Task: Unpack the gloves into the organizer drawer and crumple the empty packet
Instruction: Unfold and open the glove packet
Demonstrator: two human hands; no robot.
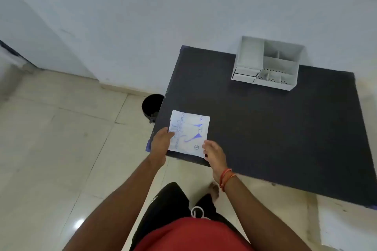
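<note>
A flat white glove packet (189,132) with blue print lies at the near left corner of the dark table (265,128). My left hand (161,144) grips the packet's left edge, thumb on top. My right hand (214,154) pinches the packet's near right corner. A white organizer (267,63) with several compartments and a small drawer at its lower left stands at the table's far edge against the wall, well away from both hands. The gloves themselves are hidden inside the packet.
A black round bin (152,106) sits on the tiled floor just left of the table. A white wall runs behind the table. My legs and a bare foot (214,188) are below the table's near edge.
</note>
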